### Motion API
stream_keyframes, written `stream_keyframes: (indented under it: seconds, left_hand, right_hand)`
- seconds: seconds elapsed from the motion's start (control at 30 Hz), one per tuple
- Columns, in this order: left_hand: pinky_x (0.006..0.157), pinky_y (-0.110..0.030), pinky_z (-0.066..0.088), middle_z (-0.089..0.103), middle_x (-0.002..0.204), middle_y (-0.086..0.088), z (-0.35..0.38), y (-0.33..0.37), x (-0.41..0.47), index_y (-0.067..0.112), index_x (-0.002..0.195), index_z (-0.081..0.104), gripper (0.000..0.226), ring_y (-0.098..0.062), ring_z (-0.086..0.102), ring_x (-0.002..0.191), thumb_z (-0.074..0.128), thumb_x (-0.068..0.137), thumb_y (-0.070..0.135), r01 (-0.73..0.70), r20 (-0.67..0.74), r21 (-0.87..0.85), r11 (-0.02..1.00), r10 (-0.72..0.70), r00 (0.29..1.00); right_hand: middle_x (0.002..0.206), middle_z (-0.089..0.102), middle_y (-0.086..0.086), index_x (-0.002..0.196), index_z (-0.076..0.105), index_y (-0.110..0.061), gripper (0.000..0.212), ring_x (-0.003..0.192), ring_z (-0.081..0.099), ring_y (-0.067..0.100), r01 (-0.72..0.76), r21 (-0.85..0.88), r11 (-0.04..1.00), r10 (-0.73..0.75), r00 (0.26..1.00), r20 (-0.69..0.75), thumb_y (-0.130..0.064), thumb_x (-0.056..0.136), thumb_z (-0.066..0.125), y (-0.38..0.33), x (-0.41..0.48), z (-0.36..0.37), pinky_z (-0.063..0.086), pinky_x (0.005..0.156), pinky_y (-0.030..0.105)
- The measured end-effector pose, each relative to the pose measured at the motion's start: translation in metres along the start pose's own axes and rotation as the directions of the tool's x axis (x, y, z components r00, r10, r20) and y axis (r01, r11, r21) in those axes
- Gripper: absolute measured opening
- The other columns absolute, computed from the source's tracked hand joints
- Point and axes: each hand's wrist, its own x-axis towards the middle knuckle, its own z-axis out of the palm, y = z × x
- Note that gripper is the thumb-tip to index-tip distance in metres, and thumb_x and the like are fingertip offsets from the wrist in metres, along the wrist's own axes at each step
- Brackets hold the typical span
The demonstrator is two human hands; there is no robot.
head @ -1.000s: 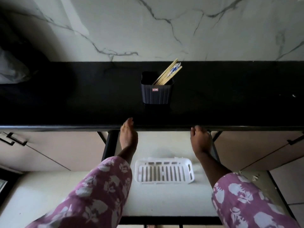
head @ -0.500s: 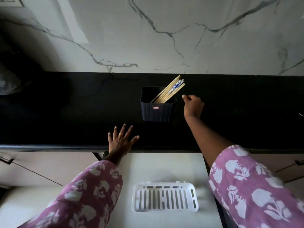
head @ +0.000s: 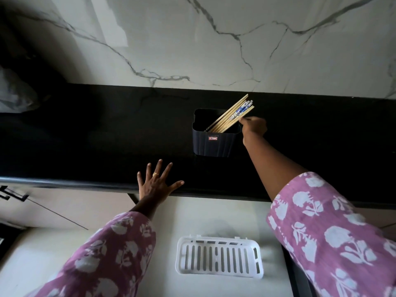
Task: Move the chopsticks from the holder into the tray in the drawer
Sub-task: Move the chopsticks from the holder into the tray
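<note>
Pale wooden chopsticks lean in the dark ribbed plastic holder, tops pointing far-right. My right hand touches them (grip: cannot tell); my left hand lies spread on the black table.

Right grip touches chopsticks leaning in the holder; left grip lies spread on the black bench.

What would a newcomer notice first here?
The pale chopsticks fanning from a dark holder on the black counter, with the right hand at their lower edge. Next, the left hand spread flat at the counter's front edge, and the white slotted tray in the open drawer below.
</note>
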Motion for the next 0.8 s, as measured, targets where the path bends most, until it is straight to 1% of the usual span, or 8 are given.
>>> stream_keyframes:
  seconds: [0.1,0.17,0.23,0.37,0.47,0.6,0.73,0.8]
  left_hand:
    - [0.111,-0.058,-0.004,-0.009,0.158,0.005,0.000,0.002,-0.002,0.043,0.145,-0.002,0.090,-0.028,-0.013,0.144,0.027,0.070,0.085,0.056,0.034,-0.038,0.998,-0.055,0.998]
    - [0.111,-0.059,-0.006,-0.013,0.157,0.005,-0.003,0.002,0.000,0.044,0.145,-0.006,0.095,-0.029,-0.016,0.143,0.029,0.068,0.087,0.051,0.091,-0.034,0.998,-0.048,0.995]
    - [0.109,-0.061,-0.008,-0.017,0.157,0.005,-0.004,0.001,0.002,0.044,0.144,-0.009,0.099,-0.030,-0.019,0.142,0.032,0.065,0.088,0.051,0.136,-0.038,0.998,-0.046,0.990]
    - [0.106,-0.065,-0.009,-0.021,0.155,0.007,-0.005,0.001,0.004,0.047,0.142,-0.010,0.103,-0.032,-0.023,0.141,0.035,0.061,0.090,0.070,0.162,-0.050,0.996,-0.061,0.985]
    - [0.105,-0.067,-0.007,-0.023,0.155,0.008,-0.005,-0.001,0.007,0.049,0.142,-0.011,0.107,-0.032,-0.025,0.140,0.041,0.057,0.090,0.065,0.175,-0.059,0.996,-0.053,0.983]
    - [0.104,-0.068,-0.008,-0.027,0.153,0.009,-0.005,-0.003,0.007,0.049,0.140,-0.014,0.121,-0.032,-0.028,0.139,0.051,0.048,0.090,0.053,0.215,-0.052,0.997,-0.041,0.976]
    - [0.104,-0.068,-0.007,-0.028,0.153,0.007,-0.006,-0.002,0.006,0.047,0.141,-0.016,0.122,-0.033,-0.028,0.138,0.054,0.049,0.088,0.048,0.219,-0.044,0.998,-0.037,0.975]
    - [0.104,-0.068,-0.006,-0.027,0.153,0.007,-0.008,-0.001,0.005,0.047,0.141,-0.015,0.122,-0.033,-0.028,0.139,0.054,0.049,0.088,0.048,0.217,-0.043,0.998,-0.037,0.975]
  right_hand:
    - [0.115,0.067,0.016,0.113,0.064,0.000,0.037,0.103,0.065,0.027,-0.060,0.107,0.992,0.061,0.998,-0.012,-0.018,0.081,0.071,0.001,0.000,-0.003,0.053,0.079,0.028]
    - [0.116,0.066,0.020,0.106,0.062,0.004,0.045,0.106,0.064,0.032,-0.066,0.149,0.987,0.069,0.998,-0.013,-0.027,0.076,0.076,0.002,0.000,-0.002,0.053,0.084,0.033]
    - [0.113,0.067,0.021,0.094,0.061,0.002,0.043,0.105,0.064,0.033,-0.059,0.162,0.985,0.062,0.998,-0.010,-0.030,0.074,0.078,0.002,0.000,0.000,0.055,0.089,0.038]
    - [0.105,0.071,0.019,0.101,0.067,0.005,0.041,0.097,0.068,0.030,-0.050,0.134,0.990,0.049,0.999,0.007,-0.024,0.075,0.077,0.004,0.002,0.009,0.056,0.085,0.037]
    - [0.102,0.072,0.018,0.102,0.069,0.004,0.035,0.093,0.069,0.028,-0.029,0.103,0.994,0.029,1.000,-0.004,-0.020,0.077,0.076,0.003,0.004,0.012,0.057,0.086,0.039]
    - [0.100,0.073,0.017,0.103,0.068,0.002,0.030,0.090,0.070,0.026,-0.026,0.115,0.993,0.030,0.999,-0.030,-0.015,0.079,0.073,0.001,0.004,0.008,0.058,0.079,0.033]
    - [0.099,0.073,0.020,0.103,0.068,0.003,0.028,0.090,0.070,0.029,-0.026,0.139,0.990,0.036,0.997,-0.073,-0.014,0.081,0.068,-0.003,0.002,0.000,0.059,0.083,0.041]
    - [0.100,0.072,0.021,0.105,0.067,0.003,0.028,0.090,0.071,0.030,-0.018,0.180,0.984,0.038,0.993,-0.112,-0.013,0.082,0.066,-0.009,0.001,-0.006,0.059,0.083,0.042]
